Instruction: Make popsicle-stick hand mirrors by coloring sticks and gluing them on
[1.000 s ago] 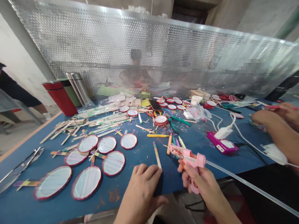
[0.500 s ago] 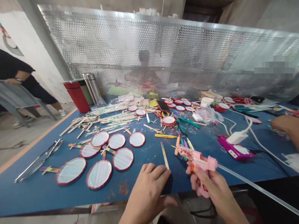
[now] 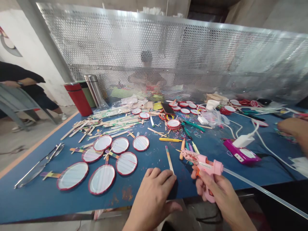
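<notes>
My right hand (image 3: pixel 214 186) grips a pink hot glue gun (image 3: pixel 207 165), a finger at its orange trigger and its nozzle pointing left over the table. A long clear glue stick (image 3: pixel 262 191) sticks out of its back. My left hand (image 3: pixel 154 192) lies palm down at the table's front edge, fingers together and loosely bent, thumb apart. Its index finger meets the near end of a wooden craft stick (image 3: pixel 169 158) with a purple and yellow tip; whether it presses the stick is hidden. Left of this hand lie several round white discs with red rims (image 3: pixel 102 179), most with craft-stick handles.
Loose craft sticks (image 3: pixel 115 125), a yellow marker (image 3: pixel 170 140) and green-handled pliers (image 3: pixel 186 131) lie farther back. A purple power strip (image 3: pixel 240 152) with white cables is at right, near another person's arm (image 3: pixel 295 128). A red flask (image 3: pixel 78 99) stands before the perforated metal screen (image 3: pixel 168 57).
Both hands, the glue gun and the craft stick hold nearly the same positions. The view has shifted very slightly, and the person at far left has moved a little.
</notes>
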Demonstrator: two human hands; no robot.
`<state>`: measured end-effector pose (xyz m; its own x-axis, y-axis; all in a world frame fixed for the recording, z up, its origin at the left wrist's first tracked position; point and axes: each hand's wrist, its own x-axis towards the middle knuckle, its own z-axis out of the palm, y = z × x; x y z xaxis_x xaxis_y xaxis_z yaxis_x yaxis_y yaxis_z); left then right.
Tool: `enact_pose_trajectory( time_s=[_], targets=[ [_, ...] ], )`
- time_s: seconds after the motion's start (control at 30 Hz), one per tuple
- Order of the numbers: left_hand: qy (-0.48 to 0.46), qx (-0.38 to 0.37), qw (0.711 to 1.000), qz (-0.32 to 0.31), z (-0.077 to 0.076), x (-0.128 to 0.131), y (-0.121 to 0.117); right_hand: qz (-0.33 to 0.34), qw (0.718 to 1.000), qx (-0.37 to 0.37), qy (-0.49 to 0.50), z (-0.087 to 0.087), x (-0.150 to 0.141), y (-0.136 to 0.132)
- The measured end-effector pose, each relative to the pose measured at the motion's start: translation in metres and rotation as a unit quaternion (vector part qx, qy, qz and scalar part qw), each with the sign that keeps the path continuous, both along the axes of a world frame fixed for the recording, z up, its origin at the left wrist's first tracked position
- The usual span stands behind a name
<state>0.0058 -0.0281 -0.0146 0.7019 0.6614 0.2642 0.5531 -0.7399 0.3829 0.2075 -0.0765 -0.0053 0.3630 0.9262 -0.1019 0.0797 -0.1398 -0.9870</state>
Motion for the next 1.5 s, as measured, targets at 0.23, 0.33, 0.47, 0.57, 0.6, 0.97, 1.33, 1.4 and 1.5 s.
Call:
enact_pose_trajectory(
  time_s=[0.23, 0.33, 0.47, 0.57, 0.6, 0.97, 1.33, 1.4, 1.5],
  targets=[
    [-0.026, 0.014, 0.999, 0.016, -0.005, 0.002, 0.003, 0.010, 0.999, -0.019, 0.025, 0.007, 0.016, 0.002],
    [-0.033, 0.025, 0.999, 0.017, -0.007, 0.003, 0.004, -0.040, 0.999, -0.009, 0.029, 0.012, 0.042, 0.007],
    [-0.031, 0.024, 0.999, 0.004, -0.008, 0.002, 0.005, -0.124, 0.991, 0.028, 0.051, 0.016, 0.073, 0.022],
    [-0.024, 0.015, 1.000, 0.013, -0.005, 0.002, 0.003, -0.148, 0.984, 0.043, 0.086, 0.016, 0.081, 0.034],
    [-0.023, 0.011, 1.000, 0.018, -0.004, 0.002, 0.003, -0.153, 0.983, 0.042, 0.090, 0.015, 0.082, 0.036],
    [-0.025, 0.003, 1.000, 0.016, 0.000, 0.002, 0.002, -0.202, 0.972, 0.017, 0.123, 0.003, 0.091, 0.051],
    [-0.031, 0.043, 0.999, 0.010, -0.009, 0.002, 0.006, -0.157, 0.976, 0.093, 0.120, 0.015, 0.085, 0.036],
    [-0.035, 0.049, 0.998, 0.012, -0.010, 0.002, 0.006, -0.166, 0.973, 0.098, 0.128, 0.018, 0.083, 0.031],
    [-0.047, 0.063, 0.997, 0.019, -0.012, 0.003, 0.006, -0.192, 0.965, 0.099, 0.149, 0.021, 0.079, 0.025]
  ],
)
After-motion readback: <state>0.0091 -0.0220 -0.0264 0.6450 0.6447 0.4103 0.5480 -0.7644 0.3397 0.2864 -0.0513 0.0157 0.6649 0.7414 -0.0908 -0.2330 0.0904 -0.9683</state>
